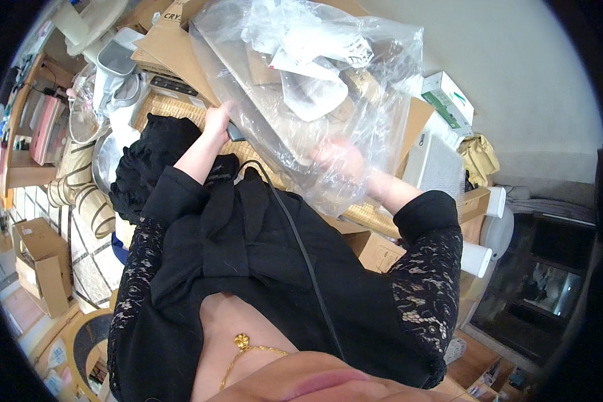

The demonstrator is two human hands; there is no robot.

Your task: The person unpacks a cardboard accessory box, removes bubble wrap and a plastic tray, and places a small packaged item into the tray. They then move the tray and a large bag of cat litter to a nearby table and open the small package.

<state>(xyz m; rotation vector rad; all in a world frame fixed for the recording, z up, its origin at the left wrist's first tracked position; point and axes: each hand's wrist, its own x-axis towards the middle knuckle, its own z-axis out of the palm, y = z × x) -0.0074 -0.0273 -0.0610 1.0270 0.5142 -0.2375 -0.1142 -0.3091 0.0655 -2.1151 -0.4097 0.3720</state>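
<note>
A large clear plastic bag (pixel 392 90) lines an open cardboard box (pixel 166 50) in front of me. My left hand (pixel 217 122) grips the near-left edge of that box, beside the bag's side. A dark grey flat object (pixel 235 132) shows right by its fingers; I cannot tell whether the hand touches it. Behind the clear film is my right hand (pixel 339 157), fingers curled and blurred by the plastic. Whether it holds something there cannot be made out. Crumpled white plastic packaging (pixel 314 90) lies at the top of the bag, over brown cardboard pieces.
Under the box spreads a woven mat (pixel 266 163). A black cable (pixel 296 236) runs down my front. On the right are a green-and-white box (pixel 448 103) and a whitish mesh-patterned panel (pixel 434 161). Grey-and-white containers (pixel 118 55) stand left. A small carton (pixel 42 266) sits lower left.
</note>
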